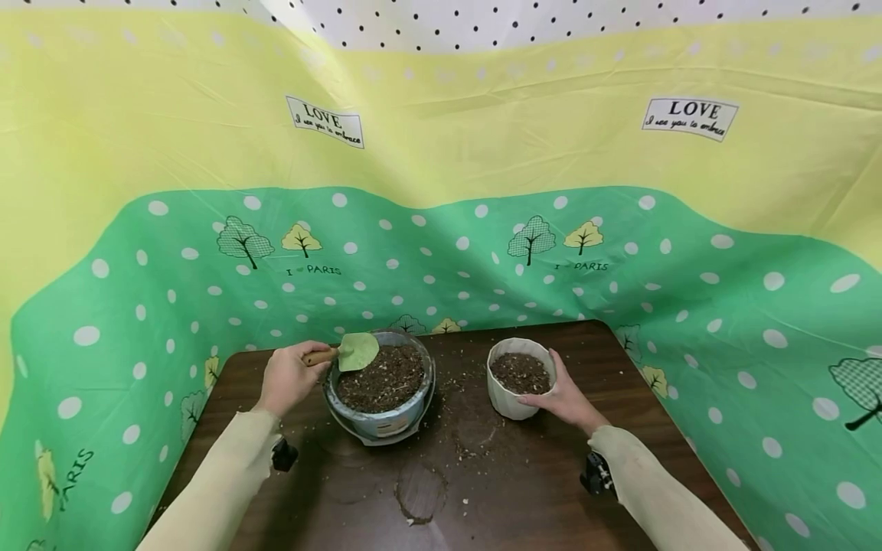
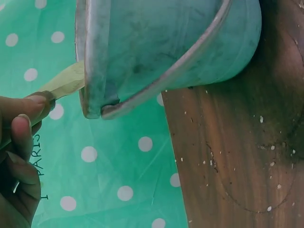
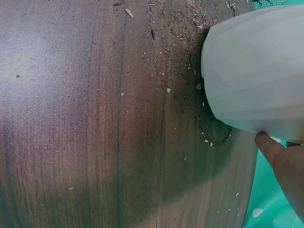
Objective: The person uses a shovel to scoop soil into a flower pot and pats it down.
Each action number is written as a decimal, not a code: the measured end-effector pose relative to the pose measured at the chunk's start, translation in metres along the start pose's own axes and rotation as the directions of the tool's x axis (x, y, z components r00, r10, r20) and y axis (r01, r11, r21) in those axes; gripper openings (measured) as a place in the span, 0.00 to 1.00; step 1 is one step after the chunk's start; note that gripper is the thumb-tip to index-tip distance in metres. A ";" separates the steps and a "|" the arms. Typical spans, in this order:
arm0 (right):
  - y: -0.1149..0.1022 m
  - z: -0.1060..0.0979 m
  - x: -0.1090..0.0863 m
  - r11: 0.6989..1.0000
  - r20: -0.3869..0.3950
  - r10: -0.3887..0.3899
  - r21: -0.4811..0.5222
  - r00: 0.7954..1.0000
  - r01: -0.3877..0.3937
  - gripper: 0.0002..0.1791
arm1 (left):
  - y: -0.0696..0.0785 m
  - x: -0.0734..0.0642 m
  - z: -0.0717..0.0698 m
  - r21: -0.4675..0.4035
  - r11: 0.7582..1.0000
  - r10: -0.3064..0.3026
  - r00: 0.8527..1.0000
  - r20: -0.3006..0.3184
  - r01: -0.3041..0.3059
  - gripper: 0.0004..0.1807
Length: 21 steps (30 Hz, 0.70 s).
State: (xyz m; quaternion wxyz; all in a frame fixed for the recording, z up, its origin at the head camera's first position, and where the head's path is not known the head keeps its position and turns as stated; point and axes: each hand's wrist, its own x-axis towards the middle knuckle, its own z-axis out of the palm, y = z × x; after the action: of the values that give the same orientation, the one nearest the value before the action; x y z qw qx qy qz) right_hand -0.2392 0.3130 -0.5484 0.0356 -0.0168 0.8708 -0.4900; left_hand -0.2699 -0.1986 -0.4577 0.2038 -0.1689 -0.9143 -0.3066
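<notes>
My left hand grips the wooden handle of a small trowel with a pale green blade. The blade is over the left rim of a bucket, which is bluish grey and holds dark soil. In the left wrist view the bucket's wire-like handle hangs down its side, and part of the blade is hidden behind the rim. On the right stands a white faceted flower pot with soil inside. My right hand holds it, thumb at the front and fingers around its right side.
Both containers stand on a dark brown wooden table. Soil crumbs are scattered between them, and a ring of soil marks the front. A green and yellow patterned cloth encloses the back and sides.
</notes>
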 end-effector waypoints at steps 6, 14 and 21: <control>0.000 0.000 0.000 1.000 0.000 0.009 -0.006 1.000 -0.009 0.72 | 0.003 0.000 -0.007 0.039 0.997 0.068 0.996 -0.049 -0.066 0.12; -0.002 0.000 0.001 1.000 0.005 0.000 -0.020 1.000 0.000 0.72 | 0.002 -0.003 -0.005 0.060 0.996 0.063 0.998 0.000 -0.063 0.11; -0.002 0.000 0.002 1.000 0.004 0.013 -0.022 1.000 -0.013 0.72 | 0.008 -0.008 0.003 -0.136 0.969 -0.184 0.971 0.154 0.206 0.11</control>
State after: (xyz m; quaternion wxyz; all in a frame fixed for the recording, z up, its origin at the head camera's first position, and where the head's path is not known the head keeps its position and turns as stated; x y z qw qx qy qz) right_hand -0.2407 0.3117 -0.5472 0.0404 -0.0123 0.8761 -0.4803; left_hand -0.2603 -0.1926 -0.4599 0.0946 -0.1142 -0.9126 -0.3811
